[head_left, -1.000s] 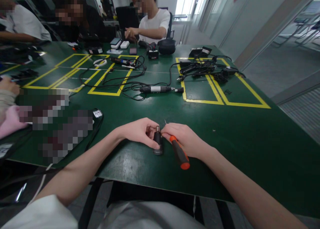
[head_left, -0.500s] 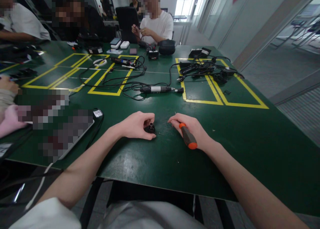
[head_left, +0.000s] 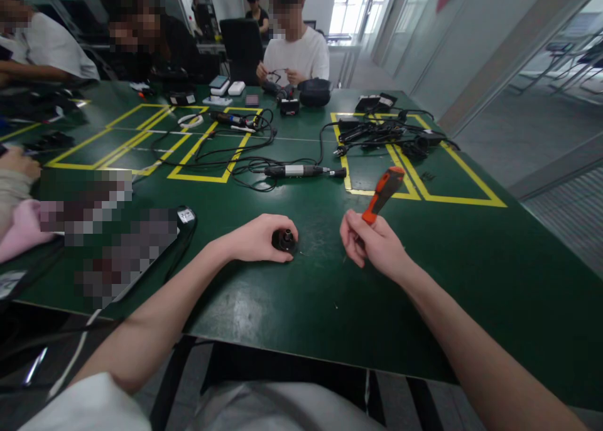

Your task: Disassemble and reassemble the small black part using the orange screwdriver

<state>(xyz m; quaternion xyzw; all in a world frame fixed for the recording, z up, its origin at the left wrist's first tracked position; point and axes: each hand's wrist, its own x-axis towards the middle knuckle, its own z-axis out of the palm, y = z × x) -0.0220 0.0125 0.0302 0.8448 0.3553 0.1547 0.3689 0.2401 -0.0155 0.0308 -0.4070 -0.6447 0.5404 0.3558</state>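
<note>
My left hand (head_left: 261, 237) is curled round a small black round part (head_left: 285, 240) with a short metal stub on top, which stands on the green table (head_left: 301, 305). Thumb and forefinger close in on it from both sides. To the right, my right hand (head_left: 374, 239) grips a screwdriver (head_left: 385, 192) with an orange and grey handle. Its handle end tilts up and away to the right, while the shaft runs down into my fingers and is mostly hidden.
Ahead lies a black and silver electric screwdriver (head_left: 299, 170) with its cable. A heap of black cables and adapters (head_left: 391, 132) lies inside yellow tape at the right. A power bank or tablet-like slab (head_left: 141, 255), blurred, is at the left. Several people sit around the table.
My right hand has moved right and turned the screwdriver, so its handle now points up instead of down. The left hand has closed a little more around the black part.
</note>
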